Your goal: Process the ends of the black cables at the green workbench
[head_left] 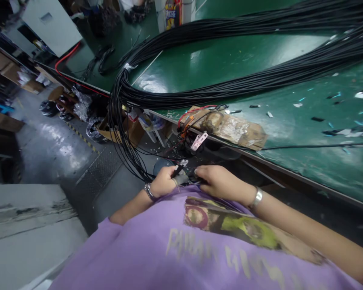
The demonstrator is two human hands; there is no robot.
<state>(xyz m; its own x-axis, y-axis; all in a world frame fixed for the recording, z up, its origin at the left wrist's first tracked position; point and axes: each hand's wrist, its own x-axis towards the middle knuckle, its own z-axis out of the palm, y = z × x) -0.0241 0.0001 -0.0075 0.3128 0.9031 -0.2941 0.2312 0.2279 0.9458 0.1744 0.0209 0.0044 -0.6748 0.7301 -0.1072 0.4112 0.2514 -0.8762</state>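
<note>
Close to my body, my left hand [163, 182] is closed round the end of a bunch of black cables [125, 151], with their pale tips sticking up past my thumb. Grey tape or cloth shows at my left fingertips. My right hand [216, 181] is pinched shut just to the right of those ends, on something small and dark that I cannot make out. From my left hand the cables rise to a big bundled coil [169, 98] lying on the green table [290, 117], tied with a white band [127, 66].
On the table edge ahead sits a taped cardboard pad [238, 131] with red and black wires, and pink-handled pliers [199, 141] hang beside it. Cut scraps [347, 131] litter the right side. A cardboard box [124, 131] stands below; a white cabinet [50, 24] is at back left.
</note>
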